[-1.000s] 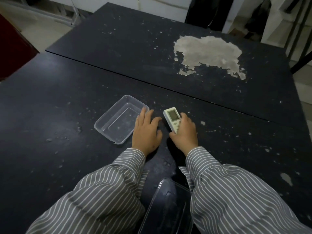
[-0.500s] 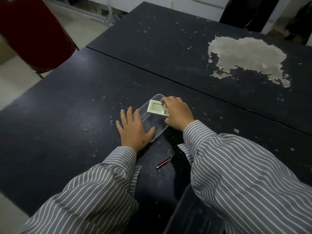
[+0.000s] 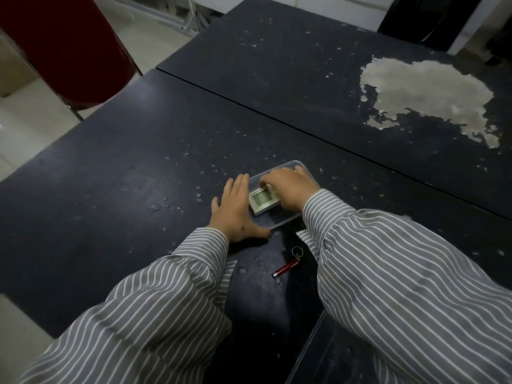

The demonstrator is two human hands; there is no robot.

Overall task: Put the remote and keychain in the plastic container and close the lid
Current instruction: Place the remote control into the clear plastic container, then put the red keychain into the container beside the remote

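Resting under right hand (image 3: 291, 189): remote (image 3: 263, 200).

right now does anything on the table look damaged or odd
Yes: the far table has a large pale patch at right where its dark coating has peeled off, with small chips scattered across both tabletops. Nothing looks spilled.

head view: single wide-angle, worn on the person's head
facing: forward and down, over both striped sleeves (image 3: 401, 273) onto dark table (image 3: 124, 189)
range: close to the hands, table edges and floor at frame margins
shared views: none, one camera
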